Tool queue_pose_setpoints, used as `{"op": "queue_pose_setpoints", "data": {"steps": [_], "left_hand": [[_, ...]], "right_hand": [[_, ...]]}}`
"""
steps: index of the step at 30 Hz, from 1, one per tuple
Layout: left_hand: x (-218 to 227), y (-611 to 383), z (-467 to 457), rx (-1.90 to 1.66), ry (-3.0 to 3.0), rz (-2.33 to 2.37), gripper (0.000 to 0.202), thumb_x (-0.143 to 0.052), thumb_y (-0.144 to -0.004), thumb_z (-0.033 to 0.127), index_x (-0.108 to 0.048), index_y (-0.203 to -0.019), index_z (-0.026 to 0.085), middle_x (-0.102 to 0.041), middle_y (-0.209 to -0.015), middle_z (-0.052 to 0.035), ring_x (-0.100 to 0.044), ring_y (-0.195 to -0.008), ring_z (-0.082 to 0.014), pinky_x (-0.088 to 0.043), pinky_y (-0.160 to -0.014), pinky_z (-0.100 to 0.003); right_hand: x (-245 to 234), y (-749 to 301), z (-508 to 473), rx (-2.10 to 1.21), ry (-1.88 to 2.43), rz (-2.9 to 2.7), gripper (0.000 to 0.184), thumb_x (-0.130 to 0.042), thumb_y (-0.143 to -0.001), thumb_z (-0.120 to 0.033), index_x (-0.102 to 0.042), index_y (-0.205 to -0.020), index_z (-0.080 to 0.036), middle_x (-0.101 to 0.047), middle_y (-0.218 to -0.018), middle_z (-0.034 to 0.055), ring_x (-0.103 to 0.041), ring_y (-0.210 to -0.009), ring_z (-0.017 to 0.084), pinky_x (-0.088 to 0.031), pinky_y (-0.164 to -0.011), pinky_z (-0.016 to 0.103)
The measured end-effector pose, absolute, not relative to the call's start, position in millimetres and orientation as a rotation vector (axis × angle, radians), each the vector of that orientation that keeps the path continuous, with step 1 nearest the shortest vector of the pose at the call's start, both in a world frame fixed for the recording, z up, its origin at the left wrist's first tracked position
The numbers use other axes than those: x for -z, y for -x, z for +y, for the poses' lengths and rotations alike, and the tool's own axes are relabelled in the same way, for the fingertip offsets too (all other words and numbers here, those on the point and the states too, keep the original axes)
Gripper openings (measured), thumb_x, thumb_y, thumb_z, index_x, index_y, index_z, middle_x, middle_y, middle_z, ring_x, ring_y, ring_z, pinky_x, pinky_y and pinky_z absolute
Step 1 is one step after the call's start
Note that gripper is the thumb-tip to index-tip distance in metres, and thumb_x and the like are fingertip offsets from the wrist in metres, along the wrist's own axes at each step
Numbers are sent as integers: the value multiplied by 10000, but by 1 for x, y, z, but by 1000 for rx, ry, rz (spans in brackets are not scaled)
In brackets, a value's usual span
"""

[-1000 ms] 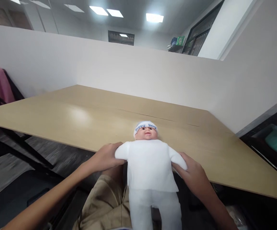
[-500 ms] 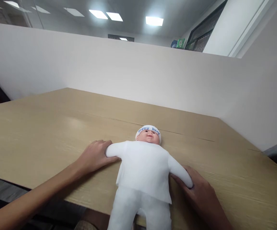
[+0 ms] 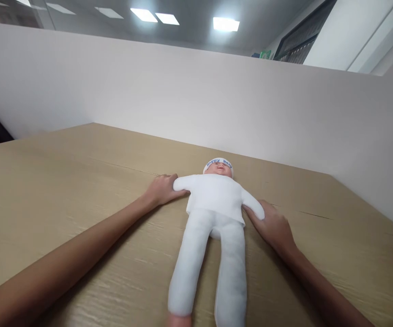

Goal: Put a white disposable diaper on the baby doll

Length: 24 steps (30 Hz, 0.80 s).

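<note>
Both arms reach forward across the counter [image 3: 63,190]. The left hand [image 3: 160,190] curls around one sleeve end of the single doll [image 3: 215,213]; the right hand [image 3: 274,226] grips the other. The doll lies face-up, flat on the counter.

Bright ceiling panels [image 3: 226,23] light the scene evenly; soft shadows, wide-angle stretching toward the edges.

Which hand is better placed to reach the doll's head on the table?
Left, probably. The left hand holds the doll by its outstretched sleeve, level with the shoulder near the head. The right hand touches the lowered sleeve, nearer the hip.
</note>
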<state>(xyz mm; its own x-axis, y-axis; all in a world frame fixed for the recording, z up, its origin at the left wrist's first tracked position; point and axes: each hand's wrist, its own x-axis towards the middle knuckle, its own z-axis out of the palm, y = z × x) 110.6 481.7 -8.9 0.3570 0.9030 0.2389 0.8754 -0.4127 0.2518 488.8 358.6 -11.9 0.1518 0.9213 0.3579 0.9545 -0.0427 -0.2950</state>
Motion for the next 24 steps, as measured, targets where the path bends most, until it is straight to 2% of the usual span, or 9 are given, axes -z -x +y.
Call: {"op": "queue_pose_setpoints", "data": {"steps": [3,7,9,12,18,22,24], "left_hand": [[13,-117,504,-599,-2573,1679,767,-529,-920,874,-703,-1117,153,-781,-1078,-192,-711,-1037,-396,-493,-935,-467],[26,-104,504,-799,-2620,1536,767,-543,-969,821,-635,-1347,160,-725,-1333,-184,-633,-1248,-388,-435,-1107,-513],[31,-90,498,-814,-2597,1439,716,-543,-1012,758,-581,-1438,184,-707,-1396,-158,-625,-1281,-360,-438,-1118,-494],[36,-74,494,-787,-2535,1376,635,-560,-1045,671,-563,-1478,206,-715,-1401,-133,-647,-1258,-341,-472,-1086,-470],[40,-70,503,-831,-2536,1336,585,-575,-1052,613,-599,-1472,206,-743,-1368,-140,-670,-1240,-363,-492,-1082,-517],[45,-71,502,-856,-2538,1348,626,-562,-1051,613,-586,-1506,183,-737,-1396,-162,-668,-1275,-376,-488,-1112,-538],[46,-72,498,-875,-2532,1383,664,-568,-1044,609,-561,-1537,163,-713,-1439,-182,-640,-1333,-392,-464,-1152,-564]], "right_hand": [[11,-494,387,73,1997,-1746,553,-494,-995,-754,-708,-1032,-245,-802,-1042,98,-727,-914,317,-470,-711,371],[17,-508,389,102,1836,-1823,563,-528,-996,-700,-692,-1225,-213,-790,-1180,138,-714,-1054,344,-535,-906,445],[22,-516,382,114,1755,-1895,601,-521,-1014,-670,-663,-1357,-198,-772,-1279,160,-700,-1132,364,-530,-1006,489],[27,-524,374,59,1732,-1924,620,-506,-1046,-645,-610,-1490,-224,-748,-1396,150,-698,-1208,377,-536,-1057,516],[29,-528,382,2,1694,-1935,591,-475,-1086,-611,-607,-1533,-247,-729,-1473,131,-704,-1262,373,-542,-1082,526],[35,-531,385,61,1693,-1954,614,-464,-1089,-601,-590,-1552,-219,-747,-1433,155,-726,-1203,365,-561,-1044,517],[38,-529,384,130,1722,-1908,669,-466,-1072,-615,-566,-1568,-177,-735,-1438,187,-714,-1228,385,-552,-1060,553]]}}
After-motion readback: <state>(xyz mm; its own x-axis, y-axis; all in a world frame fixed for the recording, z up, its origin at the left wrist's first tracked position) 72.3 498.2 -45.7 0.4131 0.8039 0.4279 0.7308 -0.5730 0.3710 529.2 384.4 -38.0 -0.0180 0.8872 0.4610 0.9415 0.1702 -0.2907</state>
